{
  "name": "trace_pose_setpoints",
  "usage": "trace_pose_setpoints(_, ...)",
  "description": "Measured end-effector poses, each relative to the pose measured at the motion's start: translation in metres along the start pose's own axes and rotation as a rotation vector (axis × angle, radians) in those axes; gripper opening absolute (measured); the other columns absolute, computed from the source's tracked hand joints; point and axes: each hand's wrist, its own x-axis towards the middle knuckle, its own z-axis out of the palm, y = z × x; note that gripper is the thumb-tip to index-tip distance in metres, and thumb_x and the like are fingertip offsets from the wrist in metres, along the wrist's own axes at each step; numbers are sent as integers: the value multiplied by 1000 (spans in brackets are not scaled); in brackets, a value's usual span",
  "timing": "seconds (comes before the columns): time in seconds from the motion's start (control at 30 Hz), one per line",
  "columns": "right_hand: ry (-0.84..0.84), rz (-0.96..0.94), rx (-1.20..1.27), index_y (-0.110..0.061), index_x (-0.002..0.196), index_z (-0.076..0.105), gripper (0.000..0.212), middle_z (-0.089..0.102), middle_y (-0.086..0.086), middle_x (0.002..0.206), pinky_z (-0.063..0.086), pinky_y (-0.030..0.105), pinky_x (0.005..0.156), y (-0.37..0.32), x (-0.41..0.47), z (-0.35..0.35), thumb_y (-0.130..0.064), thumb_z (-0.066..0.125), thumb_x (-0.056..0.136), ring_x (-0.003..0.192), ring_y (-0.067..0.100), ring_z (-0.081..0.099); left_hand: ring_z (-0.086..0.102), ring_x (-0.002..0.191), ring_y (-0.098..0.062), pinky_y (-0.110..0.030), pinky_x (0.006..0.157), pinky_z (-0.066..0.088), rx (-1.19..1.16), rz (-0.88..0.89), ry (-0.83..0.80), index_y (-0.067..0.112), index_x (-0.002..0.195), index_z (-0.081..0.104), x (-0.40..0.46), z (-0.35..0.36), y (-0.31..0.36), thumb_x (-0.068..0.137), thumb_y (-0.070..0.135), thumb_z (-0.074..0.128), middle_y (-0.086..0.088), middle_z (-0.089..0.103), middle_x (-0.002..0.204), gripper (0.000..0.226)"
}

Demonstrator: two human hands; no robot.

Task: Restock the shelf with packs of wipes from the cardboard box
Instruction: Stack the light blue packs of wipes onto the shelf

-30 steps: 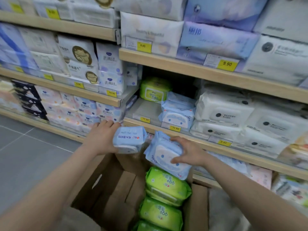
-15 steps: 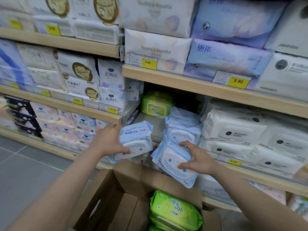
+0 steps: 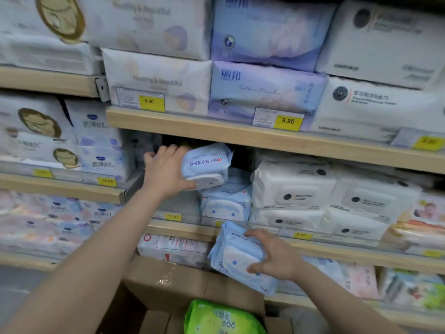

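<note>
Left hand (image 3: 166, 172) clamped on soft blue wipes pack (image 3: 207, 165), at dark shelf gap atop stacked blue packs (image 3: 226, 203). Right hand (image 3: 274, 256) gripping crinkly second pack (image 3: 238, 259) beside wooden shelf edge (image 3: 187, 229), above cardboard box (image 3: 192, 285).

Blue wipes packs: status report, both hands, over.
Left hand grips light-blue wipes pack, at shelf gap above stacked blue packs. Right hand holds second blue pack, waiting low. Nothing blocking.
</note>
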Motion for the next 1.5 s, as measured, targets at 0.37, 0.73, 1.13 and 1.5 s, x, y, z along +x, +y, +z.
trace_pose_setpoints(0.37,60,-56,55,-39,132,37,75,44,-15,133,39,27,94,17,8,-9,-41,76,68,120,7,43,39,125,-30,-33,95,37,-198,-68,-419,15,141,32,88,52,74,79,41,69,-13,36,143,77)
trace_pose_setpoints(0.73,79,-83,76,-41,130,37,74,42,-19,135,38,25,92,13,14,-4,-42,76,67,120,6,44,9,139,-34,-52,101,37,-152,36,-214,45,143,18,70,95,46,90,34,55,-4,15,153,65)
trace_pose_setpoints(1.13,107,-55,177,-39,127,39,72,48,-14,126,40,28,82,8,7,-10,-38,79,67,108,8,49,25,135,-35,-54,104,32,-271,159,-5,18,143,33,45,85,40,78,32,64,-14,32,147,74)
trace_pose_setpoints(1.5,280,-84,562,-50,108,41,66,53,-18,113,48,35,89,-36,-25,-35,-38,82,59,103,8,54,36,129,-1,-32,106,36,-1028,-250,-395,30,146,15,-142,51,46,42,74,76,14,38,143,128)
